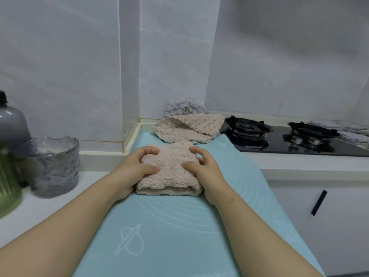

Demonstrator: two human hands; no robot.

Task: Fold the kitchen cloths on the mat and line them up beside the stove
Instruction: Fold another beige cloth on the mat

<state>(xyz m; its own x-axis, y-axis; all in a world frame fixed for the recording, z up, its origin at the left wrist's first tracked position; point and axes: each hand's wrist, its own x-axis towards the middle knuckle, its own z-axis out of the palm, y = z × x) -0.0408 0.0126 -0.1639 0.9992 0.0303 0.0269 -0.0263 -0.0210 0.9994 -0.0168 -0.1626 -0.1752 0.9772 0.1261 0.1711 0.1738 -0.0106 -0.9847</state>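
The left hand (133, 168) and right hand (203, 168) each grip a side of 1 folded beige cloth (169, 176) at the middle of the mat (179, 236). 2 others, a rumpled beige cloth (185, 128) and a grey cloth (183, 108), wait farther off, left of the stove (279, 140), apparently unfolded.

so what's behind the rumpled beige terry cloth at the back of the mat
A grey fluffy cloth bunched by the white tiled wall. Only its top shows; the rumpled beige terry cloth covers its lower part.

Home kitchen, I'd say: gas stove (283, 136) right of my right hand (201, 168), tiled wall (69, 66) beyond, baking mat (169, 236) underneath, cabinet door (339, 226) below counter (299, 162), glass tub (56, 166) left of left hand (135, 168).
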